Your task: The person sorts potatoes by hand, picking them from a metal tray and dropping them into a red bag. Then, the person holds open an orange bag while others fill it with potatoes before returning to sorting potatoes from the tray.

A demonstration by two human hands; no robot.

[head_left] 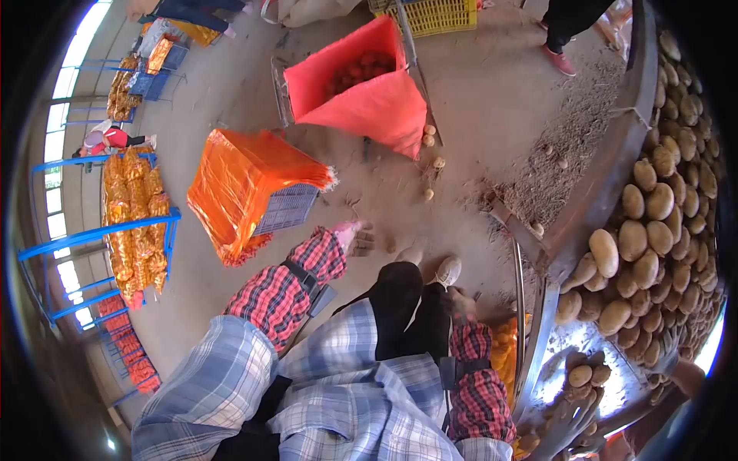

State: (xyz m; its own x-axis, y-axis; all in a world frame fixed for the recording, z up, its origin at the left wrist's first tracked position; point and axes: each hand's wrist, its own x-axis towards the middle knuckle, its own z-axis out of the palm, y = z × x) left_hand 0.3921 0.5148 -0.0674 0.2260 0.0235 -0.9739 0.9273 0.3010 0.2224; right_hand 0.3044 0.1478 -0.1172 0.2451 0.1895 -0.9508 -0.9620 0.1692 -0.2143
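Observation:
My left hand [355,235] reaches out over the dusty concrete floor with its fingers apart and nothing in it. It is nearest to the crate draped with orange mesh sacks [246,188]. My right hand [461,303] is low beside my leg, at the top edge of an orange mesh bag [503,346] that hangs against the metal rail [521,307] of the potato table. I cannot make out whether it grips the bag. Both arms wear red plaid sleeves.
Potatoes [646,223] cover the sorting table on the right. A red sack of potatoes [369,100] stands open in a frame ahead, with loose potatoes [430,138] beside it. Blue racks [134,219] of orange bags line the left. Another person's gloved hand [569,422] works at bottom right.

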